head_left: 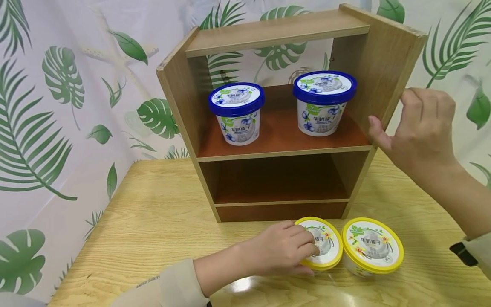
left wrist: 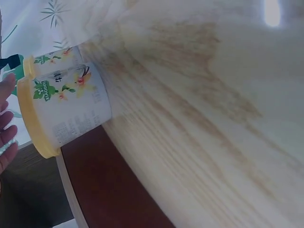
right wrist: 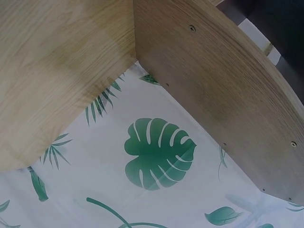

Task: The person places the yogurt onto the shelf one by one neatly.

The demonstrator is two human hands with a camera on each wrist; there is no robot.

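A small wooden shelf unit (head_left: 284,153) stands on the table, and my right hand (head_left: 426,128) grips its right side panel, thumb on the inner side and fingers outside. My left hand (head_left: 280,249) is over a yellow-lidded tub (head_left: 330,251) in front of the shelf, its fingers over the lid and partly hiding it. Close to its right stands a second yellow-lidded tub (head_left: 372,247). Both tubs also show in the left wrist view, where fingertips (left wrist: 7,135) lie beside the nearer lid. Two blue-lidded tubs, a left one (head_left: 238,113) and a right one (head_left: 324,102), sit on the middle shelf board.
Below the blue-lidded tubs is a lower compartment (head_left: 280,179). A leaf-printed cloth (head_left: 96,85) hangs behind and to the left of the wooden table (head_left: 153,204). The right wrist view shows the shelf's outer side panel (right wrist: 218,90) with screws.
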